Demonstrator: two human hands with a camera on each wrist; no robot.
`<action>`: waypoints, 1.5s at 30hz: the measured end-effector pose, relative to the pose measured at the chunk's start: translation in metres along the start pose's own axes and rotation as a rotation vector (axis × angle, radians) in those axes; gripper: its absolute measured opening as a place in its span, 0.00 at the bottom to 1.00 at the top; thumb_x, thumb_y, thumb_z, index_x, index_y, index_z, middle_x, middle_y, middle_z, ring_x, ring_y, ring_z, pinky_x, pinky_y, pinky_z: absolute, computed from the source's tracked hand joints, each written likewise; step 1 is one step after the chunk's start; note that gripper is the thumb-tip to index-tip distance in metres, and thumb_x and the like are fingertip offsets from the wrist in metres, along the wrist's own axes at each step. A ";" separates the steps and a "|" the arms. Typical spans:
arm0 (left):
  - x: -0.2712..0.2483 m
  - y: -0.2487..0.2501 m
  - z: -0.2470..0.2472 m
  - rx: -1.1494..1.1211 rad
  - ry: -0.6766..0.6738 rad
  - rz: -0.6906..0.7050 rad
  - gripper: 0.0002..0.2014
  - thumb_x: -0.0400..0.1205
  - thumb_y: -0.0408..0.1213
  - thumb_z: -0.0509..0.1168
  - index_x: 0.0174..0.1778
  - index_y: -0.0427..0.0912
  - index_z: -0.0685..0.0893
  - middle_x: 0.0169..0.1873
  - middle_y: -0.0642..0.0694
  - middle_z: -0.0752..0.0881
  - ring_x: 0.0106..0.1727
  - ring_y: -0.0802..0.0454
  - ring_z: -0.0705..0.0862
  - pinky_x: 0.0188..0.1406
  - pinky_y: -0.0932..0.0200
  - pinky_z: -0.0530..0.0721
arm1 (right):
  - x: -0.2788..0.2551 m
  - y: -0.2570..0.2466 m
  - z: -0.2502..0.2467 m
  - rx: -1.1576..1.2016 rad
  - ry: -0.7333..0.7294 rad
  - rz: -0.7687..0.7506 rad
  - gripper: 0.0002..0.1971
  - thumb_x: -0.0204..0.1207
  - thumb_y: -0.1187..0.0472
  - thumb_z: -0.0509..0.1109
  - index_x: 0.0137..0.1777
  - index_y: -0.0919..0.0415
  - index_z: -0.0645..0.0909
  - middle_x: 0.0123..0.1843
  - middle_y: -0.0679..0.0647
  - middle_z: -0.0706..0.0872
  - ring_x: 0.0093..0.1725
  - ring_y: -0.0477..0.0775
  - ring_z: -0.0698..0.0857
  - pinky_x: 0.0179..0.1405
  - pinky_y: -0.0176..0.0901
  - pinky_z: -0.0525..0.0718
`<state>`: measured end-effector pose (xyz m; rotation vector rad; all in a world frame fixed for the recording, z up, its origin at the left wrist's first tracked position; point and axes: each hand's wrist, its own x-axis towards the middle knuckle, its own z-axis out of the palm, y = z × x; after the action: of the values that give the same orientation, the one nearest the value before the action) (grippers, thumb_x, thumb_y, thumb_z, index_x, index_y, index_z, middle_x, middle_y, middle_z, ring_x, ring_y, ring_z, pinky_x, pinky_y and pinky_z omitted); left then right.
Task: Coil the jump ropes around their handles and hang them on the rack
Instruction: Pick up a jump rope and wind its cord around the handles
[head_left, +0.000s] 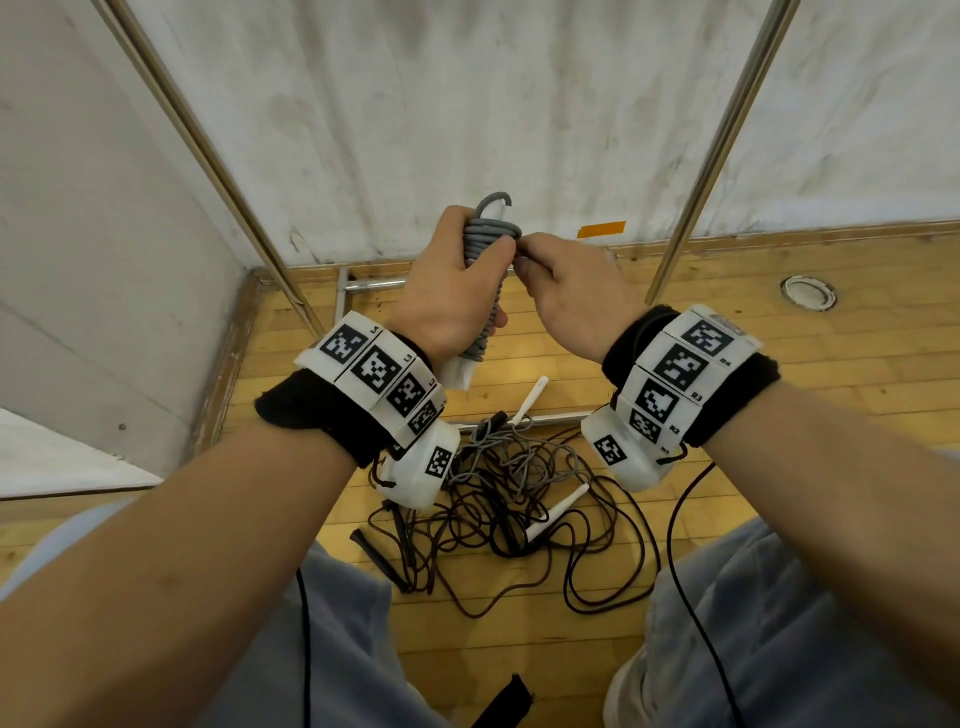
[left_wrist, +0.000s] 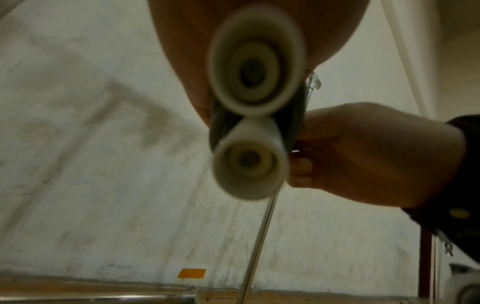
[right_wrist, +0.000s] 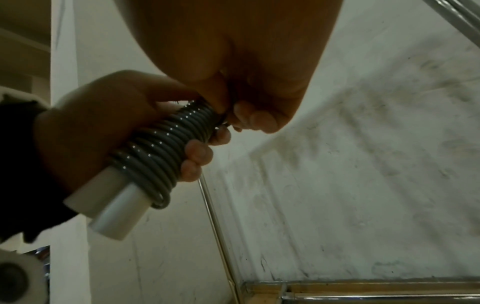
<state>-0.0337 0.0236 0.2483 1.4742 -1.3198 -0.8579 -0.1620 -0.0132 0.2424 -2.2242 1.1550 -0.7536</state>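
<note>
Left hand (head_left: 445, 280): your fingers are wrapped around the grey jump rope (head_left: 488, 244), which is wound in tight turns around its two white handles (left_wrist: 253, 115), held side by side and raised in front of the wall. Right hand (head_left: 566, 291): your thumb and fingertips pinch at the topmost turns, where a small free loop (head_left: 496, 203) arches above the coil; whether the pinch holds the rope's end or only presses a turn down cannot be told, since the fingers cover that spot. Judge the bundle light and the cord smooth, somewhat springy plastic, so the turns may loosen if the pinch slackens; the firm handles give the sure hold, while the loop looks the natural place to catch a hook. On the wooden floor (head_left: 779, 374) below lies a tangle of further ropes (head_left: 519, 493), dark and grey, with white and black handles mixed in; how many there are cannot be counted. Only the slanted metal poles (head_left: 722, 140) and base bars of the rack show; its top, and any hooks, are cut off. The left wrist view is blurred, showing mainly the handle ends.
</note>
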 end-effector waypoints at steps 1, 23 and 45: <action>0.000 -0.001 0.000 0.054 0.016 0.011 0.07 0.85 0.42 0.60 0.55 0.46 0.70 0.36 0.47 0.82 0.21 0.54 0.83 0.22 0.57 0.83 | 0.000 -0.001 0.000 0.003 -0.010 0.003 0.11 0.84 0.64 0.56 0.55 0.65 0.79 0.40 0.52 0.78 0.38 0.51 0.74 0.34 0.37 0.64; -0.001 -0.006 0.005 0.181 0.143 0.093 0.05 0.85 0.42 0.56 0.50 0.44 0.68 0.30 0.49 0.80 0.29 0.43 0.86 0.25 0.50 0.82 | 0.000 -0.010 0.003 0.371 0.223 0.217 0.03 0.73 0.66 0.72 0.42 0.61 0.87 0.36 0.55 0.89 0.35 0.50 0.89 0.46 0.55 0.88; -0.004 -0.005 -0.007 0.194 -0.087 0.045 0.08 0.83 0.41 0.62 0.54 0.49 0.69 0.33 0.48 0.83 0.23 0.55 0.86 0.23 0.54 0.85 | 0.000 -0.009 -0.017 0.289 0.154 0.044 0.08 0.72 0.66 0.74 0.50 0.57 0.86 0.41 0.48 0.81 0.40 0.49 0.83 0.44 0.34 0.81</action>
<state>-0.0258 0.0283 0.2452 1.5637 -1.5309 -0.7906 -0.1683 -0.0119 0.2603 -1.9235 1.0846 -1.0198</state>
